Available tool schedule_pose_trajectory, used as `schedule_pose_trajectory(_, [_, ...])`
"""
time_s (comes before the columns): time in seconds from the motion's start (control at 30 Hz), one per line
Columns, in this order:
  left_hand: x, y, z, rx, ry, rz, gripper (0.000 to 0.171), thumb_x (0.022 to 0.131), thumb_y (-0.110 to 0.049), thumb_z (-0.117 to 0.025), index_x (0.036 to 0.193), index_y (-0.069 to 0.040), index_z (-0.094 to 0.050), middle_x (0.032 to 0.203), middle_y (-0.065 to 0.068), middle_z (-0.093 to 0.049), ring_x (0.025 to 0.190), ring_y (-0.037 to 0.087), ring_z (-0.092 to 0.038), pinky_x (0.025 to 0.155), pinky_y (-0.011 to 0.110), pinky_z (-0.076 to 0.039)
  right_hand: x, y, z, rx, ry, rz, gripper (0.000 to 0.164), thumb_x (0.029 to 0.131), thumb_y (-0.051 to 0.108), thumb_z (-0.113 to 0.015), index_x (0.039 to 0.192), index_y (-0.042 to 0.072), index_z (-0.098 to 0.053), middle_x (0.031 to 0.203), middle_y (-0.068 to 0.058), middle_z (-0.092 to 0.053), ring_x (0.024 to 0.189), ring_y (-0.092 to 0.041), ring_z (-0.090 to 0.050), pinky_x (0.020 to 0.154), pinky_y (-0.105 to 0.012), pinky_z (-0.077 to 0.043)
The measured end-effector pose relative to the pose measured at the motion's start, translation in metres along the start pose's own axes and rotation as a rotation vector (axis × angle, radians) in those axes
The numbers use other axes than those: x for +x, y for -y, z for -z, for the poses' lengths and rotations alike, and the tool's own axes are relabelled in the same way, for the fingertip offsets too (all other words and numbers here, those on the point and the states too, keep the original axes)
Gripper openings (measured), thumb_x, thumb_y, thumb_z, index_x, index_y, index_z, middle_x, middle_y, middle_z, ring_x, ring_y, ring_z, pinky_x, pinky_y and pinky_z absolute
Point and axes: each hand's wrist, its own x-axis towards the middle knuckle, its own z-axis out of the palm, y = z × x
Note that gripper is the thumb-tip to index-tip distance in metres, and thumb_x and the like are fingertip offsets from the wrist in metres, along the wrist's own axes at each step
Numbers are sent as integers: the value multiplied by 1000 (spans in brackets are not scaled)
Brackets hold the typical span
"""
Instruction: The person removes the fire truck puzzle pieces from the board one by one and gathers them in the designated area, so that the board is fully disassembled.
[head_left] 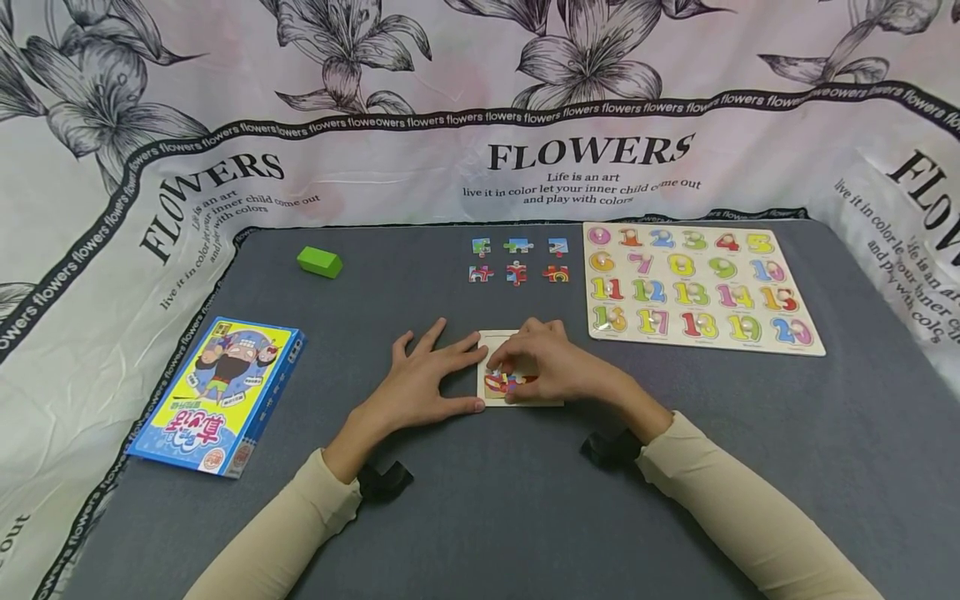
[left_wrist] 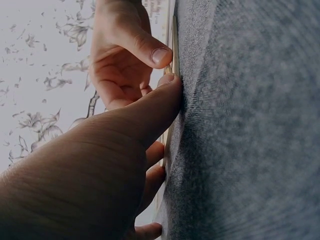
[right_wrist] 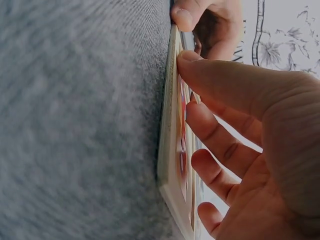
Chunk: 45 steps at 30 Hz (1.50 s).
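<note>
A small light wooden puzzle tray (head_left: 543,405) lies on the grey cloth, with colourful jigsaw pieces (head_left: 497,382) inside it. My left hand (head_left: 420,379) has its fingers spread, the index finger and thumb touching the tray's left edge. Over the tray, my right hand (head_left: 551,362) curls its thumb and index finger about a puzzle piece at the tray's surface; the hand hides much of that piece and of the tray's right side. From the right wrist, the thumb (right_wrist: 220,75) is seen pressed down at the tray's inner edge, the other fingers bent above the pieces.
Several loose jigsaw pieces (head_left: 517,273) lie in two rows beyond the tray. A number puzzle board (head_left: 705,287) is at the back right. On the left are a green block (head_left: 319,262) and a blue and yellow box (head_left: 217,396). Flower-printed fabric (head_left: 390,175) borders the table.
</note>
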Motion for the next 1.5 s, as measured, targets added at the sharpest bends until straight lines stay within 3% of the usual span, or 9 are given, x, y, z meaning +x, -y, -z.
schedule_pose_trajectory(0.47, [-1,0,-1,-3,13,12,77,88,-62,-71,154,-32,-46,166,-10,-33,160,37,-10,116,74,-2,1,0,1,11,10,12,36,80,20,-88,114,17,-76,96,8,-69,94,-15,-49,88,-40,-29])
schedule_pose_trajectory(0.73, [-3,0,0,-5,6,9,77,88,-60,-72,154,-30,-46,165,-8,-34,159,38,-10,116,74,-2,2,-4,5,75,23,-2,39,83,20,-86,120,16,-74,102,5,-70,96,-16,-54,87,-36,-46])
schedule_pose_trajectory(1.2, [-3,-1,2,6,-3,7,77,87,-60,-72,154,-32,-45,165,-8,-36,159,37,-12,116,75,-3,4,-11,12,154,-75,-18,41,85,18,-84,124,13,-72,95,-3,-66,81,-18,-58,72,-32,-51])
schedule_pose_trajectory(1.5, [-1,0,-1,2,-2,-7,75,88,-59,-72,153,-31,-47,165,-6,-36,159,38,-12,116,75,-4,4,-14,18,163,-123,-51,40,87,20,-83,125,12,-71,98,-3,-68,80,-15,-60,73,-32,-52])
